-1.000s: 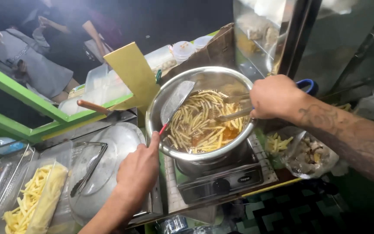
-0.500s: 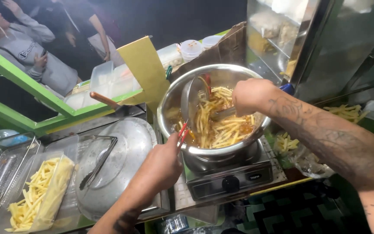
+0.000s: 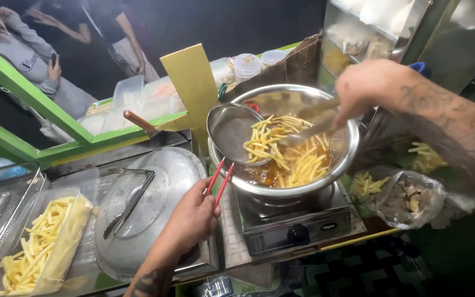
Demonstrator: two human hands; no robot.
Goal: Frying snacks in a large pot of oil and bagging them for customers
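I see the fries point(image 3: 290, 151) in a wide steel pot point(image 3: 347, 159) of amber oil, which sits on a small single-burner stove point(image 3: 295, 225) at the middle of the counter. Some of them lie heaped on the rim of a round mesh skimmer point(image 3: 232, 132) that leans into the pot's left side. My left hand point(image 3: 193, 217) is closed around the skimmer's red wire handle point(image 3: 218, 181), low and just left of the stove. My right hand point(image 3: 366, 88) reaches in from the upper right over the pot's far rim, fingers wrapped around a metal utensil point(image 3: 309, 132) whose end lies among the fries; motion blur hides its exact shape, so I cannot tell what kind it is.

Just left of the stove a domed metal lid point(image 3: 171, 176) rests on the counter with a pair of tongs point(image 3: 130, 201) lying across it. Further left a clear plastic tub point(image 3: 50, 242) holds pale raw potato sticks, and a wire basket point(image 3: 1, 198) stands beside it at the frame's edge. Right of the stove a clear plastic bag point(image 3: 410, 198) holds pale and brown pieces, with a few loose fries near it. Behind the pot a yellow board point(image 3: 191, 82) stands upright against a green frame point(image 3: 45, 104), with plastic containers point(image 3: 246, 65) along the ledge. People stand beyond the frame at upper left.
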